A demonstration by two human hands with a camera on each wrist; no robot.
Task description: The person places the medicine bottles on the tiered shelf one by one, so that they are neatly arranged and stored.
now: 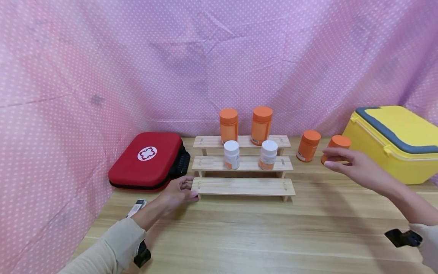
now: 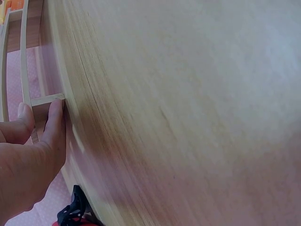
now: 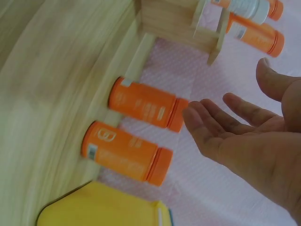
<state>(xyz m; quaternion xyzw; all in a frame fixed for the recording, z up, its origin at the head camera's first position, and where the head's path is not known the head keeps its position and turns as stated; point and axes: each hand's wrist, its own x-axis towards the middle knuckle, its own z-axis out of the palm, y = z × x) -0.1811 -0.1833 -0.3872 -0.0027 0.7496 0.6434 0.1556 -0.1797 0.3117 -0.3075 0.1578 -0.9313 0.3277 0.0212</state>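
Observation:
My left hand (image 1: 176, 193) grips the left end of the lowest step of a three-step wooden display rack (image 1: 243, 186). The left wrist view shows its thumb and fingers on either side of that end. On the top step stand two orange bottles (image 1: 228, 127) with orange caps; the middle step holds two smaller white bottles (image 1: 232, 155). My right hand (image 1: 361, 169) holds nothing, its fingers loosely bent near two more orange bottles upright on the table, one left (image 1: 308, 146) and one right (image 1: 340, 141). In the head view it partly covers the right one.
At the left lies a red first-aid case (image 1: 147, 160) with a white emblem. A yellow box (image 1: 383, 152) with a grey-trimmed lid stands far right. Beside my left forearm is a small black-and-white item (image 1: 137, 207). Pink dotted cloth (image 1: 205, 68) hangs behind the wooden table (image 1: 239, 236).

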